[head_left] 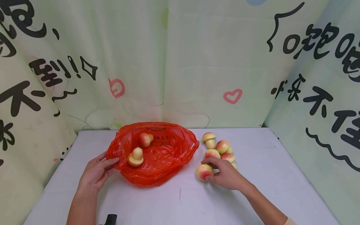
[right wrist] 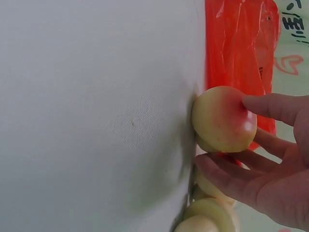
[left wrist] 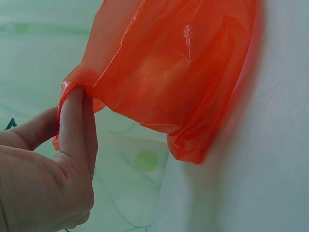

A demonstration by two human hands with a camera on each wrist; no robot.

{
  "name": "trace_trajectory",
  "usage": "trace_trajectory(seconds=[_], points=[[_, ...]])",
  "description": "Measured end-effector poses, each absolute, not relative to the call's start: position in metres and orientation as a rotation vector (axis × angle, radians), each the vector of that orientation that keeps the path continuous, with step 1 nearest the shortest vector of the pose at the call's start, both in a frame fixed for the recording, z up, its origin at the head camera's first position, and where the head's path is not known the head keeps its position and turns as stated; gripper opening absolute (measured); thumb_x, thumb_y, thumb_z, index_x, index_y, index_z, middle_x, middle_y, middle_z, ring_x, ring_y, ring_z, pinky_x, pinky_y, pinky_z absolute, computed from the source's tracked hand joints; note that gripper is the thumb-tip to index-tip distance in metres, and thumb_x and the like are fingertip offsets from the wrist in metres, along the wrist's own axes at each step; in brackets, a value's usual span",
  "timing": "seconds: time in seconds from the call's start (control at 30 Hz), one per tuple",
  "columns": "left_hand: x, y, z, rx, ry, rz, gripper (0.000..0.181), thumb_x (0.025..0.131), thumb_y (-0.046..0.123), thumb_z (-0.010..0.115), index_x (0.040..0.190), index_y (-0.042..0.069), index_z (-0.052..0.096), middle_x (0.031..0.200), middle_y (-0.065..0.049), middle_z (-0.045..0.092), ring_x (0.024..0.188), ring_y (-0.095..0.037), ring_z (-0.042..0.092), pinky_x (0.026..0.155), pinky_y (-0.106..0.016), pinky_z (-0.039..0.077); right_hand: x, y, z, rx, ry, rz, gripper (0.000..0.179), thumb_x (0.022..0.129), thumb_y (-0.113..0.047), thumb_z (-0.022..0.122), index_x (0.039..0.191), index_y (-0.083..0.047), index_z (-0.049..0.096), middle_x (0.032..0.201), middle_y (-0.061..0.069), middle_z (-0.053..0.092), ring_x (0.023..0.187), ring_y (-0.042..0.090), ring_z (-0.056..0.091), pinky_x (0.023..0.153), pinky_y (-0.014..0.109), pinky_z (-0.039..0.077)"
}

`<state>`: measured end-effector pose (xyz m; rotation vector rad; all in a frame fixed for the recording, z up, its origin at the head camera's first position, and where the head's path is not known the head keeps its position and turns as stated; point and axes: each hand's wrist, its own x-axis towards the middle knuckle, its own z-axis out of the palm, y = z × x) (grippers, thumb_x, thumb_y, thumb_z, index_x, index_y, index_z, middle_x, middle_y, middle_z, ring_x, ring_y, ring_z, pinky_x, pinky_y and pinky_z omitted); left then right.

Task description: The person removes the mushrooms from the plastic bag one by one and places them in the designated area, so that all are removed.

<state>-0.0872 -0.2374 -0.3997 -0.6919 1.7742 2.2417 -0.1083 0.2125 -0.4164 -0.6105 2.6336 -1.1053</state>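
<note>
A red plastic bag (head_left: 168,156) lies with its mouth spread wide, and two toy mushrooms are inside, one (head_left: 144,140) farther back and one (head_left: 136,157) nearer. My left hand (head_left: 97,171) pinches the bag's left edge; the left wrist view shows the thin red film (left wrist: 159,63) folded over the fingers. At the right, my right hand (head_left: 226,175) has thumb and fingers around the nearest mushroom (head_left: 204,172), which has a pale yellow cap blushed red. In the right wrist view the thumb presses that mushroom's cap (right wrist: 222,118), with the fingers along its other side.
Several more mushrooms lie grouped just beyond my right hand, including one with a tan cap (head_left: 208,137) and a reddish one (head_left: 222,146). A black object (head_left: 111,219) shows at the front edge of the white table (head_left: 174,206). Printed curtains (head_left: 197,62) surround the table.
</note>
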Motion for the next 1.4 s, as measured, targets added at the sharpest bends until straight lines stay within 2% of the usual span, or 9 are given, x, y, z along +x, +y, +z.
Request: trace_trajectory(seconds=[0.47, 0.8, 0.97, 1.2, 1.4], points=[[-0.087, -0.236, -0.401, -0.684, 1.778, 2.249, 0.081, 0.100, 0.022, 0.071, 0.167, 0.021, 0.026, 0.157, -0.006, 0.041, 0.102, -0.005, 0.070, 0.095, -0.027, 0.059, -0.106, 0.213, -0.414, -0.604, 2.664, -1.084, 0.044, 0.088, -0.014, 0.082, 0.129, -0.008, 0.066, 0.131, 0.010, 0.067, 0.116, 0.035, 0.070, 0.087, 0.039, 0.064], [-0.087, -0.236, -0.400, -0.679, 1.770, 2.256, 0.082, 0.100, 0.022, 0.072, 0.167, 0.021, 0.025, 0.156, -0.006, 0.042, 0.101, -0.005, 0.071, 0.094, -0.025, 0.059, -0.102, 0.213, -0.404, -0.572, 2.691, -1.044, 0.043, 0.091, -0.017, 0.080, 0.130, -0.010, 0.066, 0.133, 0.008, 0.068, 0.122, 0.038, 0.068, 0.095, 0.054, 0.060], [-0.086, -0.237, -0.400, -0.668, 1.770, 2.261, 0.082, 0.100, 0.021, 0.071, 0.167, 0.020, 0.024, 0.156, -0.007, 0.042, 0.101, -0.005, 0.071, 0.094, -0.025, 0.059, -0.099, 0.215, -0.395, -0.578, 2.705, -1.017, 0.043, 0.092, -0.020, 0.079, 0.132, -0.009, 0.066, 0.135, 0.009, 0.067, 0.119, 0.036, 0.070, 0.095, 0.055, 0.060], [-0.086, -0.237, -0.399, -0.674, 1.781, 2.255, 0.083, 0.100, 0.022, 0.071, 0.167, 0.020, 0.023, 0.158, -0.008, 0.040, 0.099, -0.004, 0.071, 0.093, -0.025, 0.060, -0.097, 0.219, -0.387, -0.670, 2.760, -0.991, 0.039, 0.091, -0.016, 0.080, 0.127, -0.010, 0.069, 0.123, 0.003, 0.071, 0.108, 0.027, 0.070, 0.094, 0.048, 0.060], [-0.086, -0.237, -0.399, -0.674, 1.781, 2.258, 0.082, 0.100, 0.022, 0.071, 0.167, 0.021, 0.023, 0.158, -0.008, 0.040, 0.100, -0.005, 0.071, 0.093, -0.026, 0.060, -0.098, 0.215, -0.379, -0.570, 2.765, -0.984, 0.040, 0.089, -0.014, 0.081, 0.127, -0.010, 0.070, 0.120, 0.004, 0.072, 0.095, 0.022, 0.067, 0.078, 0.030, 0.060]])
